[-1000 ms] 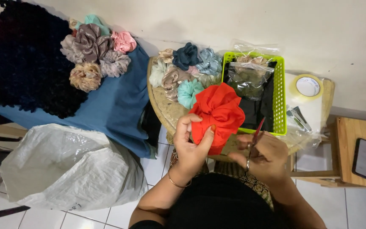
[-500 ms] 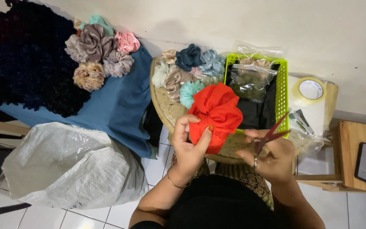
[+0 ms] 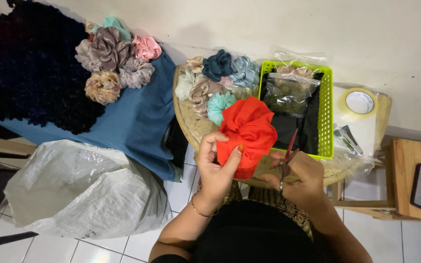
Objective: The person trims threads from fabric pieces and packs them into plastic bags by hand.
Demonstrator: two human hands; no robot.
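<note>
Your left hand [image 3: 218,168] gripped the red scrunchie [image 3: 247,130], fingers curled around its lower left edge, holding it just above the near rim of the round surface [image 3: 193,127]. Your right hand [image 3: 300,178], at three o'clock of it, had its fingers closed on the handles of the scissors [image 3: 287,155], blades pointing to twelve o'clock beside the fabric. Beyond the scrunchie, at eleven o'clock, lay a cluster of pastel scrunchies [image 3: 215,83]; at one o'clock sat the green basket [image 3: 326,109], with a tape roll [image 3: 359,103] further right.
</note>
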